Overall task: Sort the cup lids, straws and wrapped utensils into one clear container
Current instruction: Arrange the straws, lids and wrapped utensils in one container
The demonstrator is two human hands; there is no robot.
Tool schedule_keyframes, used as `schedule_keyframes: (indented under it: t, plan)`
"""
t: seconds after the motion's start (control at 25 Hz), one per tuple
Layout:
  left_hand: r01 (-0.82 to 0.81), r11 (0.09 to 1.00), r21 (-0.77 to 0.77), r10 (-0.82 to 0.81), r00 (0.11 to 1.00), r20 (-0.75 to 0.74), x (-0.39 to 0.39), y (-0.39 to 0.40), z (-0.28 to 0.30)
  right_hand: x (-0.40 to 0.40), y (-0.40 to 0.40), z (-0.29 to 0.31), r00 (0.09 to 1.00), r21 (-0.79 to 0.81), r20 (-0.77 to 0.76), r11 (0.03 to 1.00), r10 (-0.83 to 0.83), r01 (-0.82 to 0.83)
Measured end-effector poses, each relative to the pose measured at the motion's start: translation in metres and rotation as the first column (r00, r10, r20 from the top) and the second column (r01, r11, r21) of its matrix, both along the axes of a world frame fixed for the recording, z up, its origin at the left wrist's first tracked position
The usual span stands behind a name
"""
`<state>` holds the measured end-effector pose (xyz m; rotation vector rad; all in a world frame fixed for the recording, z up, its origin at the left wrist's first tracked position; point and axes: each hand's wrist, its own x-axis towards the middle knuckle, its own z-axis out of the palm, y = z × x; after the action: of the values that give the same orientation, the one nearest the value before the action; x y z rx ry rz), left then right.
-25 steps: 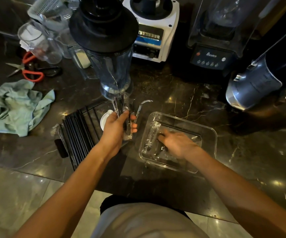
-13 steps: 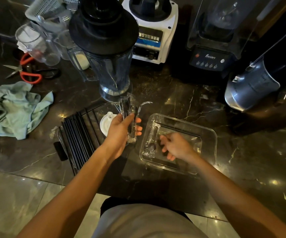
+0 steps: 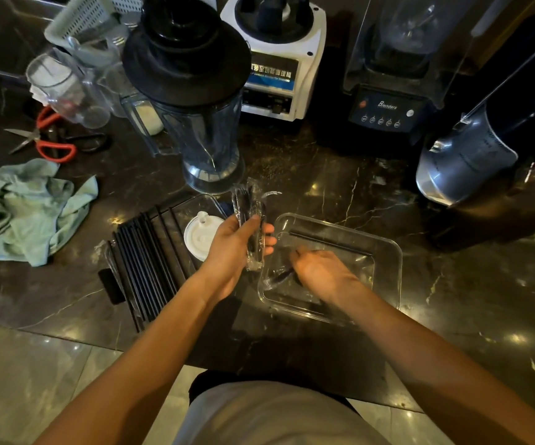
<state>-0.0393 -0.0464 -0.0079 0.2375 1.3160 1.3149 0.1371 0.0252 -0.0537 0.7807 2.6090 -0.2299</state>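
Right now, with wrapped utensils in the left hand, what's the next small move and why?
Probably carry the wrapped utensils rightward and lay them in the clear container. The left hand grips them just outside its rim, and the right hand is already inside beside one wrapped piece.

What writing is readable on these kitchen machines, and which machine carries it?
"Blenders": white script on the control panel of the black blender base under its clear cover.
Chinese characters on the black and blue label of the white blender base: too blurred to read.
Small marks on the silver-blue cylindrical appliance: too small to read.
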Motion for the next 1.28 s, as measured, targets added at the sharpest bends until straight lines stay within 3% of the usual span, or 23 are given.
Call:
schedule_keyframes:
  t: [0.08,0.16,0.24,0.32,0.4,0.48,0.56,0.64,0.72,0.8,0.88,0.92,0.96,1.08,1.16,1.28]
  plan:
    - [0.010,1.000,-0.005,-0.011,1.000,-0.016,0.005,0.004,-0.001,0.009,0.003,0.009,0.997,-0.032,0.054,0.998,-0.051,0.053]
    - [0.053,0.998,-0.017,-0.053,0.998,-0.030,0.011,0.010,-0.002,0.023,0.002,0.018,0.967,-0.126,0.080,0.960,-0.242,0.251]
    - [0.108,0.994,-0.029,-0.109,0.993,-0.046,0.015,0.015,-0.001,0.037,-0.002,0.024,0.847,-0.267,0.032,0.812,-0.531,0.519]
    - [0.169,0.985,-0.023,-0.170,0.984,-0.057,0.025,0.021,-0.002,0.052,-0.005,0.037,0.538,-0.558,-0.069,0.479,-0.840,0.678]
    - [0.245,0.970,-0.004,-0.244,0.967,-0.074,0.038,0.025,-0.001,0.058,-0.010,0.053,0.202,-0.825,-0.045,0.151,-0.978,0.545]
    - [0.345,0.939,0.020,-0.341,0.935,-0.095,0.056,0.027,-0.002,0.059,-0.016,0.064,0.045,-0.929,0.033,-0.014,-0.998,0.369]
    - [0.410,0.912,0.025,-0.407,0.910,-0.077,0.074,0.029,-0.005,0.057,-0.024,0.065,0.022,-0.951,0.060,-0.050,-0.998,0.305]
    - [0.432,0.902,0.021,-0.432,0.902,-0.006,0.088,0.032,-0.011,0.055,-0.030,0.064,0.040,-0.938,0.026,-0.011,-0.999,0.346]
    - [0.475,0.880,0.003,-0.475,0.880,0.004,0.095,0.036,-0.016,0.057,-0.033,0.065,0.158,-0.843,-0.062,0.137,-0.985,0.520]
    - [0.562,0.827,-0.021,-0.562,0.825,-0.068,0.099,0.038,-0.022,0.062,-0.036,0.063,0.351,-0.676,-0.144,0.351,-0.925,0.648]
    - [0.632,0.773,-0.056,-0.632,0.757,-0.166,0.101,0.040,-0.029,0.065,-0.039,0.060,0.414,-0.612,-0.152,0.414,-0.898,0.674]
    - [0.658,0.749,-0.075,-0.658,0.727,-0.198,0.101,0.042,-0.032,0.067,-0.039,0.058,0.386,-0.644,-0.133,0.376,-0.913,0.666]
    - [0.682,0.726,-0.089,-0.683,0.698,-0.217,0.099,0.045,-0.034,0.070,-0.039,0.053,0.307,-0.714,-0.089,0.275,-0.947,0.643]
    - [0.756,0.641,-0.128,-0.761,0.605,-0.236,0.096,0.055,-0.036,0.077,-0.043,0.043,-0.077,-0.908,0.137,-0.156,-0.988,0.388]
    - [0.815,0.559,-0.155,-0.820,0.516,-0.248,0.097,0.062,-0.033,0.083,-0.042,0.038,-0.254,-0.925,0.184,-0.255,-0.949,0.281]
    - [0.872,0.455,-0.179,-0.885,0.420,-0.202,0.101,0.068,-0.031,0.086,-0.039,0.037,-0.363,-0.929,0.215,-0.305,-0.907,0.211]
